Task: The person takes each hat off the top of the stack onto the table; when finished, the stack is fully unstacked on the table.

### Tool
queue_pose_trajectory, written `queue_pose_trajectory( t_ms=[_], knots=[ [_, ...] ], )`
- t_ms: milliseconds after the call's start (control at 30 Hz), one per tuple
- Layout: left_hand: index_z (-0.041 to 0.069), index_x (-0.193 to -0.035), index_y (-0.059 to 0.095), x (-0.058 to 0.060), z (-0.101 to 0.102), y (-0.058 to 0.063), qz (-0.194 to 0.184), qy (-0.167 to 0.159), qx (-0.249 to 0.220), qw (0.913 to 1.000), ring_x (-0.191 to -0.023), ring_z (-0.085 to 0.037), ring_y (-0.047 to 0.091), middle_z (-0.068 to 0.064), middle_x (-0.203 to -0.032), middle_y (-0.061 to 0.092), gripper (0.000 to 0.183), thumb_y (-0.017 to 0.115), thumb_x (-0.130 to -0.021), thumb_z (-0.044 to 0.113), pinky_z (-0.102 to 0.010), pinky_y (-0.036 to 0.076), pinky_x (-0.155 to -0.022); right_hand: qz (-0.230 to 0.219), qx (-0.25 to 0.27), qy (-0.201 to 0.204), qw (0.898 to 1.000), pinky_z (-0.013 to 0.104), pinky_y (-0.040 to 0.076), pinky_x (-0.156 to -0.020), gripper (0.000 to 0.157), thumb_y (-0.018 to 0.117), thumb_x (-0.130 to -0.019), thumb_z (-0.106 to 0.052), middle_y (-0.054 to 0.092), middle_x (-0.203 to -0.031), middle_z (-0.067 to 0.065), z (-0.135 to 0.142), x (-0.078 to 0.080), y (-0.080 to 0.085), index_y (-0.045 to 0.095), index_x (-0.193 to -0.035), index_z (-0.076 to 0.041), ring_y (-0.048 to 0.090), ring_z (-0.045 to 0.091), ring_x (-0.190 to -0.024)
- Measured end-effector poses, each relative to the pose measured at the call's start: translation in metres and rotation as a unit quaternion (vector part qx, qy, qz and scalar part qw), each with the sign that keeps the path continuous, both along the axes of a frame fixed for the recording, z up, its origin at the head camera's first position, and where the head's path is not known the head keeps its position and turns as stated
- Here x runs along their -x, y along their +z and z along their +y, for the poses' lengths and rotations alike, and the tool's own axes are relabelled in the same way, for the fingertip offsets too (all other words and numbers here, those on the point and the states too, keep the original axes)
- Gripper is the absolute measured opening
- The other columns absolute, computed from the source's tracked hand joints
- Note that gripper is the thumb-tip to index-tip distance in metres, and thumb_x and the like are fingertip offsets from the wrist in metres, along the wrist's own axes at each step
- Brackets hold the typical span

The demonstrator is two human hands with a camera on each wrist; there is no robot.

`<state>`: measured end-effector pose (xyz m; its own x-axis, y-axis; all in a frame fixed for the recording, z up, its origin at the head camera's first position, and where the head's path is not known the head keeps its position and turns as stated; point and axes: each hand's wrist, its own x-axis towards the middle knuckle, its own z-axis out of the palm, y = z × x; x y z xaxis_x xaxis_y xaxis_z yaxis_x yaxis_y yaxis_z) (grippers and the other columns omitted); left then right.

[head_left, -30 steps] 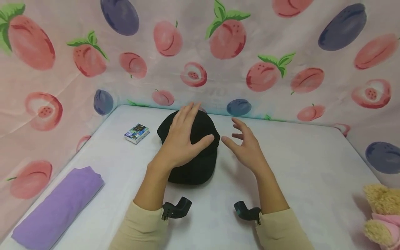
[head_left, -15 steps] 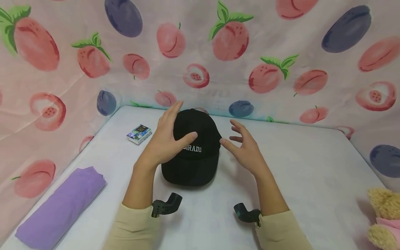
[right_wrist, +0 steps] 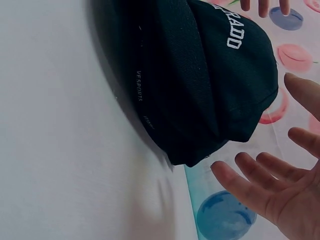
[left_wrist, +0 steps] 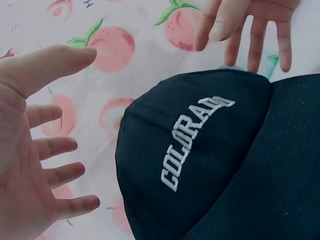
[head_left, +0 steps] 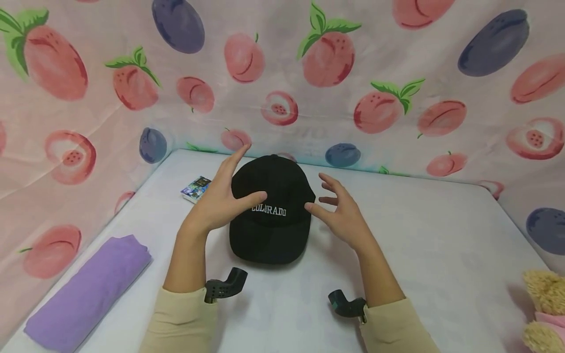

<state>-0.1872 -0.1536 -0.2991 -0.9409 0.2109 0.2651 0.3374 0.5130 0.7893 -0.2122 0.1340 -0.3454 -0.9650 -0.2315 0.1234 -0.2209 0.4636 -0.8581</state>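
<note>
A black baseball cap (head_left: 275, 240) with white COLORADO lettering rests on the white table, its brim toward me. My left hand (head_left: 220, 201) is held above the cap's left side, fingers spread and thumb stretched over part of the lettering. On the other side, my right hand (head_left: 342, 211) hovers with its fingers apart and slightly bent. In the left wrist view a gap shows between the left hand (left_wrist: 35, 150) and the cap (left_wrist: 195, 160). From the right wrist, the fingers of my right hand (right_wrist: 280, 195) stand off the cap (right_wrist: 220, 75). Neither hand holds anything.
A small box with a colourful printed top (head_left: 194, 189) lies at the back left, partly behind my left hand. A folded purple cloth (head_left: 90, 294) lies along the left edge. Part of a plush toy (head_left: 545, 294) shows at the right edge. Fruit-print fabric (head_left: 282, 59) hangs behind.
My left hand has moved left from over the middle of the cap, uncovering the lettering. The right hand has stayed nearly in place, lowering slightly. The view has shifted a little.
</note>
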Motion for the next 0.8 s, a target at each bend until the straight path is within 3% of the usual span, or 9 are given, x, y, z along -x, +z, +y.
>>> queue_pose_trajectory(
  t_ms=[200,400,800],
  knots=[
    [0.04,-0.165,0.017,0.004,-0.01,-0.008,-0.026,0.001,-0.023,0.9994,-0.159,-0.024,0.019,0.004,-0.172,0.02,0.097,0.079,-0.09,0.037,-0.062,0.025,-0.124,-0.022,0.026,0.011,0.999,0.049,0.06,-0.093,0.079,0.077,-0.094,-0.033,0.038,-0.164,0.014,0.0,0.001,-0.006,0.035,-0.161,-0.029,0.056,0.038,-0.137],
    [0.032,-0.166,0.018,0.008,-0.02,-0.015,-0.069,0.014,-0.035,0.9969,-0.158,-0.032,0.023,-0.004,-0.172,0.021,0.097,0.079,-0.091,0.034,-0.059,0.028,-0.123,-0.045,0.034,0.012,0.998,0.047,0.061,-0.09,0.08,0.077,-0.094,-0.031,0.038,-0.164,0.015,-0.002,0.0,-0.006,0.035,-0.161,-0.029,0.056,0.038,-0.136],
    [0.027,-0.167,0.019,0.011,-0.033,-0.036,-0.141,0.021,-0.01,0.9897,-0.153,-0.044,0.032,-0.014,-0.17,0.021,0.096,0.078,-0.091,0.034,-0.063,0.04,-0.115,-0.09,0.048,0.01,0.995,0.041,0.063,-0.083,0.078,0.078,-0.093,-0.025,0.04,-0.162,0.015,-0.01,-0.002,-0.009,0.039,-0.159,-0.026,0.063,0.036,-0.127]
  ],
)
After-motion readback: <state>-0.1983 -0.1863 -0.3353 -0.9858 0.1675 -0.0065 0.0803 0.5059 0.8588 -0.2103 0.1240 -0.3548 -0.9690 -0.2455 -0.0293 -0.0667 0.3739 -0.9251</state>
